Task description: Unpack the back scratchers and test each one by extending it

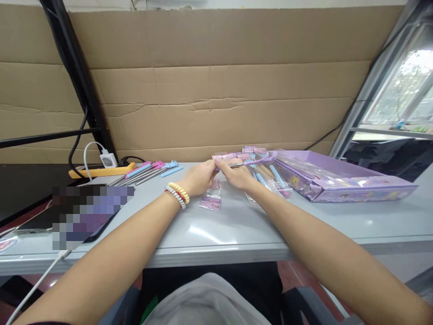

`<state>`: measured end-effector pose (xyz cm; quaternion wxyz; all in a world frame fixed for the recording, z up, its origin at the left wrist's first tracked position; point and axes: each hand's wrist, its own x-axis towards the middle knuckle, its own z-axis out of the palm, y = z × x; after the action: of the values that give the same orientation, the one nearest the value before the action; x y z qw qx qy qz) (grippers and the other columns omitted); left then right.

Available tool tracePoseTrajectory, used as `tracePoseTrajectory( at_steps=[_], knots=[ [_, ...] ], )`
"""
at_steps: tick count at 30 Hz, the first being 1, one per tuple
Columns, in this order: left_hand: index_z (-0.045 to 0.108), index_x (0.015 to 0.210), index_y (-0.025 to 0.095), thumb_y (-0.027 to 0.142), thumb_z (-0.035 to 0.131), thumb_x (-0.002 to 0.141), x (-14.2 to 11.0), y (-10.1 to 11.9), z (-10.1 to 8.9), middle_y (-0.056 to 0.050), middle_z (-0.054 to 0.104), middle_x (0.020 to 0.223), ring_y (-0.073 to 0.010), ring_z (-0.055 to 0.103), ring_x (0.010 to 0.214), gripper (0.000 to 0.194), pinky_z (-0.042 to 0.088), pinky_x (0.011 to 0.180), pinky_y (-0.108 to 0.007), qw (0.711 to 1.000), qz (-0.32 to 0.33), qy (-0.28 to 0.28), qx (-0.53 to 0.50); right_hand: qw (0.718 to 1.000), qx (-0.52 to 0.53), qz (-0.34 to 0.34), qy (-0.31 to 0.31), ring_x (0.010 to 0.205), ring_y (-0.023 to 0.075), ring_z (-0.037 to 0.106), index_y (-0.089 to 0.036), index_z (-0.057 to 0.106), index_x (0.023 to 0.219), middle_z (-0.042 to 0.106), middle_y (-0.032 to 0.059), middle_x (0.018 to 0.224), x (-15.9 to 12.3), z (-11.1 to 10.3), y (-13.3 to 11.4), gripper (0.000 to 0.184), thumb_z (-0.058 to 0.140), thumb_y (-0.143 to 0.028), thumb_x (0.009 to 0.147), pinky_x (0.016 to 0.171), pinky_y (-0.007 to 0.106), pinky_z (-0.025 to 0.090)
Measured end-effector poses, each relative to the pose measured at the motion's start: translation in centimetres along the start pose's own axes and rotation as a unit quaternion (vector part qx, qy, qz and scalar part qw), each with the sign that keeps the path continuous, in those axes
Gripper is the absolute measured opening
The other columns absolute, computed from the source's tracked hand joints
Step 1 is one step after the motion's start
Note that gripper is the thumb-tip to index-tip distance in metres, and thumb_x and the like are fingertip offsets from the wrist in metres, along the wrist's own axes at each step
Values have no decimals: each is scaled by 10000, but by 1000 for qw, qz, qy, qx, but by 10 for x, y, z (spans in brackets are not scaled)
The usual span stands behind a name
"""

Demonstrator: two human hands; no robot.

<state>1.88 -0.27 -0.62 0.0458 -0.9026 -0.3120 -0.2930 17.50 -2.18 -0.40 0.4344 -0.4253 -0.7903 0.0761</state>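
A purple back scratcher (pixel 259 161) with a metal shaft runs sideways through my closed hands, its hand-shaped end pointing right. My left hand (pixel 202 175), with coiled bands at the wrist, pinches its left end. My right hand (pixel 236 175) grips it close beside, fingers wrapped round the shaft. Fingertips of both hands meet and partly hide the handle. Just below them a small clear packet with a pink label (pixel 211 198) lies on the table. Beyond and right of my right hand are several wrapped back scratchers (pixel 275 174) with blue handles.
A purple display box (pixel 355 195) stands on the grey table (pixel 216 234) at right. Loose back scratchers (pixel 149 170) in pink and blue lie at left, near a yellow power strip (pixel 101 172) with a white charger (pixel 108 159). Phones (pixel 101 232) lie nearer, partly blurred out. Cardboard (pixel 216 85) backs the table.
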Motion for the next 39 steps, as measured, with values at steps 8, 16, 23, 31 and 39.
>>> tracePoseTrajectory(
  at_steps=[8, 16, 23, 31, 39],
  knots=[
    [553, 529, 186, 239, 457, 623, 2, -17, -15, -5, 544, 483, -120, 439, 474, 144, 294, 493, -245, 993, 37, -65, 90, 954, -266, -137, 13, 459, 89, 332, -153, 482, 501, 445, 19, 463, -15, 12, -39, 413, 402, -385, 833, 507, 268, 187],
    [446, 435, 187, 246, 414, 546, 5, -22, -19, 16, 418, 374, -99, 308, 410, 130, 226, 455, -251, 993, 57, -66, 86, 938, -300, -175, 17, 436, 78, 244, -166, 396, 493, 363, -2, 443, -14, 16, -31, 369, 383, -345, 816, 491, 260, 180],
    [332, 412, 199, 257, 388, 513, 5, -20, -20, 7, 362, 362, -107, 271, 400, 129, 216, 448, -263, 994, 63, -50, 77, 943, -280, -179, 15, 426, 82, 207, -184, 281, 486, 311, -9, 434, -17, 12, -36, 378, 322, -342, 827, 469, 260, 196],
    [299, 411, 206, 259, 382, 508, 8, -21, -23, 15, 302, 349, -108, 243, 390, 138, 194, 444, -267, 993, 78, -40, 79, 948, -247, -202, 10, 423, 83, 213, -191, 246, 475, 286, -19, 422, -14, 8, -36, 409, 405, -350, 817, 455, 267, 185],
    [426, 460, 199, 240, 447, 591, 1, -24, -23, -22, 498, 447, -145, 437, 453, 138, 252, 487, -273, 994, 5, -24, 110, 966, -172, -192, 34, 450, 85, 256, -181, 325, 471, 352, -12, 443, -13, 12, -31, 444, 374, -382, 864, 486, 266, 209]
  ],
)
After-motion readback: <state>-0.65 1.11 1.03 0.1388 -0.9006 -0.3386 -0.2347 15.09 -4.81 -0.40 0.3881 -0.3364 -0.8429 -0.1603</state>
